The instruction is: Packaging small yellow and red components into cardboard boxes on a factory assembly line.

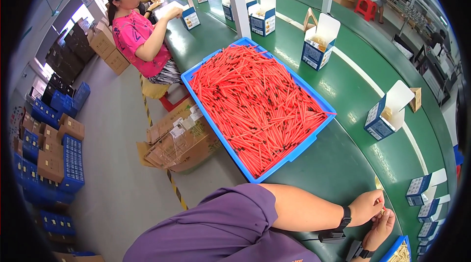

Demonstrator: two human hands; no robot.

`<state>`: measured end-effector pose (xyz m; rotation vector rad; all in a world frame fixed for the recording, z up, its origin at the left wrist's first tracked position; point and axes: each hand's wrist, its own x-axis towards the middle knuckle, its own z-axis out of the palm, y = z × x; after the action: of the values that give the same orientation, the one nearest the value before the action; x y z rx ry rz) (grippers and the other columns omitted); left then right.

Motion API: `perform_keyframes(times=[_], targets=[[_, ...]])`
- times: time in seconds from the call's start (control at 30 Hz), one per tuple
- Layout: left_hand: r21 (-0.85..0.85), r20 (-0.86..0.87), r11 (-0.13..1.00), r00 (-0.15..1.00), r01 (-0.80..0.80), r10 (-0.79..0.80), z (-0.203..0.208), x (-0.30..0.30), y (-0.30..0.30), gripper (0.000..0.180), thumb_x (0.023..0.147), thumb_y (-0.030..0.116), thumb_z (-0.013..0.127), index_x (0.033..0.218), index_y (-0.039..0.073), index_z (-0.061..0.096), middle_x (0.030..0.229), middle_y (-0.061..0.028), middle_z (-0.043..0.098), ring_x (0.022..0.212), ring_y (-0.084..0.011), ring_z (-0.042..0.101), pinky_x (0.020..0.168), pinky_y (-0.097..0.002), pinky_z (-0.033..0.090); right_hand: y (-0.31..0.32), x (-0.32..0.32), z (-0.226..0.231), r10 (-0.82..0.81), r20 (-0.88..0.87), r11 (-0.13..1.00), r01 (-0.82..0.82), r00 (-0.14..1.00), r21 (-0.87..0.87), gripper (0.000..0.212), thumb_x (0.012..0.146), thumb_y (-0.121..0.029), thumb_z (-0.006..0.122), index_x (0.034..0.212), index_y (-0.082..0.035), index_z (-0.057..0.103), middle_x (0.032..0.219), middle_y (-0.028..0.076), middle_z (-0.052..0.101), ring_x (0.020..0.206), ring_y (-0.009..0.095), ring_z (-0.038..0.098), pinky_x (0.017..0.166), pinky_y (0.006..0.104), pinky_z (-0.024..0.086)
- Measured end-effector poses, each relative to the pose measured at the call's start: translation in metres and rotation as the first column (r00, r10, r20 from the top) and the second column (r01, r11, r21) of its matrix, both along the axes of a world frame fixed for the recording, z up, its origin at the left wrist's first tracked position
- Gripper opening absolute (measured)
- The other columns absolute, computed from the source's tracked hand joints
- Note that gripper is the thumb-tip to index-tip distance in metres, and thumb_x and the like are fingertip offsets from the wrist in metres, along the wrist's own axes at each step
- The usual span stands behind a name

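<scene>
Green and glossy, the tabletop (333, 161) carries a big blue tray (300, 149) heaped with red sticks (255, 105); beyond it stands an open blue-and-white box (319, 48); a smaller blue tray (391, 250) of pale pieces (401, 254) lies near the right hand (379, 229); its fingers and those of the left hand (368, 207) meet, pinching a small reddish piece (383, 209), mostly hidden, over the tabletop's edge.

A factory: a curved green work line (343, 90) carries open cartons (378, 125) from twelve to four o'clock; a worker (132, 36) sits at ten; blue crates (73, 159) stand stacked near nine.
</scene>
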<state>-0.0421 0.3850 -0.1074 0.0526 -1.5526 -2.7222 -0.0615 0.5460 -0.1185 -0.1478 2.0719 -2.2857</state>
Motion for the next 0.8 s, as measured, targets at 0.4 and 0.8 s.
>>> perform_keyframes(times=[0.4,0.8], targets=[[-0.160,-0.040,0.986,0.999,-0.041,0.035,0.0003,0.0039,-0.0010,0.006,0.093,0.003,0.054,0.091,-0.002,0.051,0.079,-0.0152,0.065,0.070,-0.0216,0.063,0.063,-0.0356,0.051,0.0012,0.0011,0.0021,-0.052,0.007,0.998,0.052,0.999,-0.029,0.020,0.104,-0.025,0.056,0.101,-0.006,0.057,0.082,0.000,0.060,0.069,0.006,0.051,0.062,0.0201,0.042],[-0.126,-0.009,0.992,0.999,0.031,-0.032,0.0054,0.0053,-0.0029,0.006,0.094,0.004,0.052,0.092,-0.002,0.051,0.079,-0.0145,0.065,0.072,-0.0208,0.064,0.065,-0.0355,0.051,0.0009,0.0008,0.0030,-0.070,0.014,0.997,0.070,0.997,-0.026,0.019,0.104,-0.025,0.055,0.102,-0.006,0.057,0.081,0.001,0.062,0.068,0.005,0.054,0.062,0.0195,0.043]])
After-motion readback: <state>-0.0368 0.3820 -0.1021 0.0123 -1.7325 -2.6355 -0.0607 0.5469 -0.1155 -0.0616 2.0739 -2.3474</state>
